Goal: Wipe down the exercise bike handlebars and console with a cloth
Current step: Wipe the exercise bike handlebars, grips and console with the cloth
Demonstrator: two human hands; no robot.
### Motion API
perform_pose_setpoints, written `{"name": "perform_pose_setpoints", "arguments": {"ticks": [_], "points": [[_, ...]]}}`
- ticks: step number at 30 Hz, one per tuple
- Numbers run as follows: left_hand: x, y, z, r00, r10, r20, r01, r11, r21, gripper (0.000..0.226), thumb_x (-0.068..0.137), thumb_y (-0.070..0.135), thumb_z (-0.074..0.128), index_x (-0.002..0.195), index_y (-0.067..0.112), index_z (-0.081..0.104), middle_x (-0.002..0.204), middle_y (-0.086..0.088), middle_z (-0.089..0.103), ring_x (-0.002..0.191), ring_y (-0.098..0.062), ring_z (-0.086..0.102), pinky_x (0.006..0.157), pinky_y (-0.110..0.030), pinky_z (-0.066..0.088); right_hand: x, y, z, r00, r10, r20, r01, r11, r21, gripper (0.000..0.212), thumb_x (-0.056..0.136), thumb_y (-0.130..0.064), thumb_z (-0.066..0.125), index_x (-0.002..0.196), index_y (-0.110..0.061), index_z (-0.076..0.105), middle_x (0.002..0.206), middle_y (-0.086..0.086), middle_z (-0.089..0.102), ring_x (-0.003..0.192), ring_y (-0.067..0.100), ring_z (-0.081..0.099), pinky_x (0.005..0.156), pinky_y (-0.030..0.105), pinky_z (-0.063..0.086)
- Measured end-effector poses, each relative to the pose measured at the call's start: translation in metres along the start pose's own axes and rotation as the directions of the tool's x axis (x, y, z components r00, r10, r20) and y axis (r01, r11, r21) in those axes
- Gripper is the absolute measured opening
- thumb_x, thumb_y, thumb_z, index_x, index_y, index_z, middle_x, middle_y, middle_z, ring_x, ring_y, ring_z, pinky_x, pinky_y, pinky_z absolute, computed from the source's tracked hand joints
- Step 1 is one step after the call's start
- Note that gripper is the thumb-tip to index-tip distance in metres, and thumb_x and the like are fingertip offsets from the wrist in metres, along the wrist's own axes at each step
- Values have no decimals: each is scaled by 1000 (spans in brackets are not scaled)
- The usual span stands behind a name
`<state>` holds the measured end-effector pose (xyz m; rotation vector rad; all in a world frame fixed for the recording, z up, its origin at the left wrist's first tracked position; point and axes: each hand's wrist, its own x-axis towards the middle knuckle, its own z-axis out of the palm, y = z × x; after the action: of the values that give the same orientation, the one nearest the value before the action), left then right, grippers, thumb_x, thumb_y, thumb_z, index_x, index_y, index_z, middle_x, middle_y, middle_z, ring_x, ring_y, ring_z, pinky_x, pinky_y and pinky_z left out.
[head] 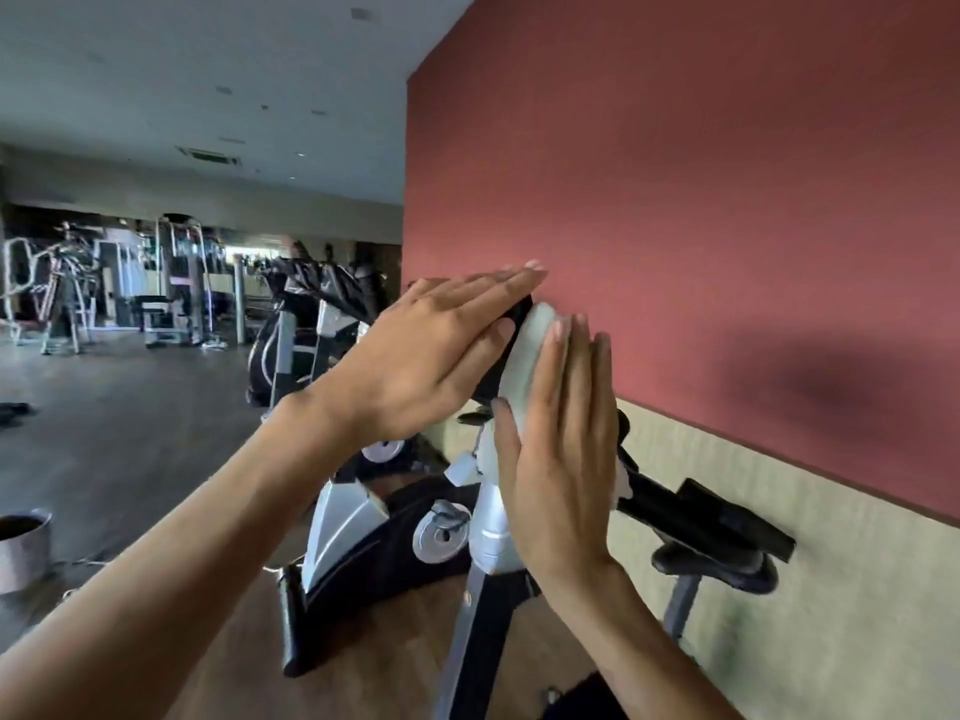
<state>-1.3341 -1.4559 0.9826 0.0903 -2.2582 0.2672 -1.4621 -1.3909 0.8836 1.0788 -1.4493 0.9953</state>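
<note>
The exercise bike [348, 527] stands in front of me, silver and black, close to the wall. Its black console [491, 374] is mostly hidden between my two hands. My left hand [415, 350] lies flat over the console's left side, fingers straight and thumb against its face, holding it. A white cloth [530, 350] is pressed against the console's right side under my right hand [561, 459], which is flat with the fingers pointing up. One black handlebar [701, 511] sticks out to the right, with the black seat [717, 569] below it.
A red and beige wall [727, 200] runs close along the right. More bikes [311, 324] stand behind this one, and weight machines [171, 283] at the far left. A metal bucket [23, 553] sits on the wooden floor at the left edge.
</note>
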Motion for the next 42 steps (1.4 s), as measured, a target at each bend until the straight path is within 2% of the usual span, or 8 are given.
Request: {"name": "perform_pose_setpoints", "arguments": {"ticks": [5,10,17,21,26,32,37,42], "points": [[-13,-19,13,989,88,-117,-87,996,13,50,105,29,27,153,16,30,160,3,32,149,-9,25,116,-41,31,18,-10,6,989,124,-79,-108,978,180,57,108,-35,34,154,-3,22,156,19,39,144,33,40,113,45,42],[-11,-52,35,961,116,-251,-107,993,48,48,106,30,26,150,16,37,160,3,31,151,-10,21,119,-35,23,7,-15,9,980,140,-145,-126,987,102,56,108,-37,34,155,-8,22,156,14,40,142,26,42,115,27,34],[17,-121,94,959,-32,-282,37,999,13,48,106,33,25,147,15,42,160,-6,30,151,-20,23,120,-41,22,22,-28,28,951,5,-311,-77,972,-221,56,109,-35,39,152,-3,25,155,23,39,144,38,39,116,48,38],[25,-132,116,944,-3,-330,-27,996,-84,45,105,31,29,141,14,49,155,-9,38,146,-26,32,118,-45,24,0,-12,28,963,-225,-147,95,796,-598,66,102,-38,57,153,-11,25,156,20,30,147,43,23,117,53,33],[24,-141,117,906,64,-419,-127,984,-124,39,104,30,33,131,14,57,129,-10,55,118,-32,51,110,-47,32,27,-23,27,905,-425,15,250,504,-827,50,99,-27,62,147,-18,49,157,3,40,146,34,27,118,49,29],[20,-148,121,880,84,-468,-193,963,-189,35,102,28,38,122,14,62,119,-11,58,110,-32,51,105,-44,32,20,-28,16,909,-375,179,286,252,-924,45,98,-32,63,140,-17,58,152,2,45,151,31,23,120,51,27],[23,-154,123,873,91,-479,-214,955,-207,33,99,26,40,116,11,64,115,-12,59,108,-33,53,100,-43,35,39,-34,24,867,-311,389,447,142,-883,14,94,-12,62,100,-12,75,126,6,70,140,26,48,123,46,19],[26,-154,126,878,97,-469,-224,949,-222,34,97,23,39,114,10,65,113,-13,59,106,-34,54,101,-44,37,17,-36,12,919,-246,309,359,194,-913,37,102,-31,56,137,-20,62,157,4,43,149,35,25,117,59,25]]}}
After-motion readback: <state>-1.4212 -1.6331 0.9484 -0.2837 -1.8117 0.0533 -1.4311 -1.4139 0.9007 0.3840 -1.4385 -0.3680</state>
